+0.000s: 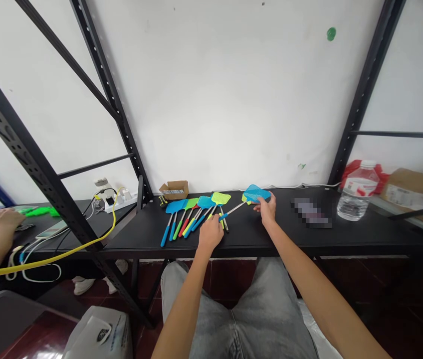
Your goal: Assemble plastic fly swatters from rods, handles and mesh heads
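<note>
My left hand (211, 233) is closed around the handle end of a blue fly swatter (255, 192). That swatter slants up to the right over the black shelf, its metal shaft showing between my hands. With thumb and fingers my right hand (267, 209) grips the right side of its mesh head. A yellow-green edge (246, 198) peeks out beneath the blue head; what it belongs to is mostly hidden. Left of my left hand, several fly swatters (181, 205) lie overlapping in a row, with blue, green, red and yellow handles. A yellow-green swatter head (221, 198) lies just beyond my left hand.
A small open cardboard box (174, 190) stands near the wall. To the right are a blurred-out item (312, 213) and a large water bottle (357, 192). Black metal posts (112, 89) frame the shelf. A yellow cable (84, 245) and another person's hands (5, 222) are at the left.
</note>
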Motion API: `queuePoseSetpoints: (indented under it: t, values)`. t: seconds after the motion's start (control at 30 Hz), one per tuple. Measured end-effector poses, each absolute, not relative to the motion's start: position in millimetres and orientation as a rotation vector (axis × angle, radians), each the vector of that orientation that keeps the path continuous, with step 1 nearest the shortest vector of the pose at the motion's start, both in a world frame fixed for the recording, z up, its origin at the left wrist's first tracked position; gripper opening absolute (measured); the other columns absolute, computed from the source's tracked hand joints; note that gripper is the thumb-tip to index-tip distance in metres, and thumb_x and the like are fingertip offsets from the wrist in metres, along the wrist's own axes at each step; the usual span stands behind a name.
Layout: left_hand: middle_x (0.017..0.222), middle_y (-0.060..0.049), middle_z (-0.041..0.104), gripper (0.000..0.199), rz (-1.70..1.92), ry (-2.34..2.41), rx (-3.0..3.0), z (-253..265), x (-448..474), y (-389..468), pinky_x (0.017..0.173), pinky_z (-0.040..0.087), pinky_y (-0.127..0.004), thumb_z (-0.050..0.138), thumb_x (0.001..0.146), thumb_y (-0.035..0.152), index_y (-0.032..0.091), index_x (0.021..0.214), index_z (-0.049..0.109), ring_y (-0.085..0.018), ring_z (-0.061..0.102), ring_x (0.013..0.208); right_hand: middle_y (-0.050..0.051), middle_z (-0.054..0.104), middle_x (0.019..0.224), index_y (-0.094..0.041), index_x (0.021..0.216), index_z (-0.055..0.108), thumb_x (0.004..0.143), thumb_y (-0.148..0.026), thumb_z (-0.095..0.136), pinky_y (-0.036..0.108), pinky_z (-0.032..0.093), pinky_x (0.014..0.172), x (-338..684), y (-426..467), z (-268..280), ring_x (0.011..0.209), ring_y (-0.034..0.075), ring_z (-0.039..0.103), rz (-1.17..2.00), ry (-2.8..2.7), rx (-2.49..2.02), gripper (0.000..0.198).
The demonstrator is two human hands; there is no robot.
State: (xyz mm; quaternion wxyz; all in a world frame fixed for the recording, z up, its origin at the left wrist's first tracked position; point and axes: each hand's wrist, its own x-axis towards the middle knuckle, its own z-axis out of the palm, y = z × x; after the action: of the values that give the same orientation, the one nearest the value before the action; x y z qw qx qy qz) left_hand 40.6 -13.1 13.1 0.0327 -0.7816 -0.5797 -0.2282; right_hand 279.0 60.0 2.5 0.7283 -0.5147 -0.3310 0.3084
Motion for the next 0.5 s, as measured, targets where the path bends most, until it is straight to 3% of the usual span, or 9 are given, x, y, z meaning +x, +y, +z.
queuePoseSetpoints:
  t: [0.5]
  values:
    - [0.107,-0.011,0.067,0.031,-0.640,-1.843,-2.430,19.5,40.9,-16.3,0.077,0.045,-0.027,0.037,0.096,0.018,0.017,0.121,0.055,-0.023,0.065,0.096,-0.002,0.067,0.064,-0.021,0.136,0.038,0.072,-0.027,0.059,0.018,0.042,0.039,276.1,55.5,4.2,0.043,0.014,0.060,0.682,-0.770,-1.055,0.067]
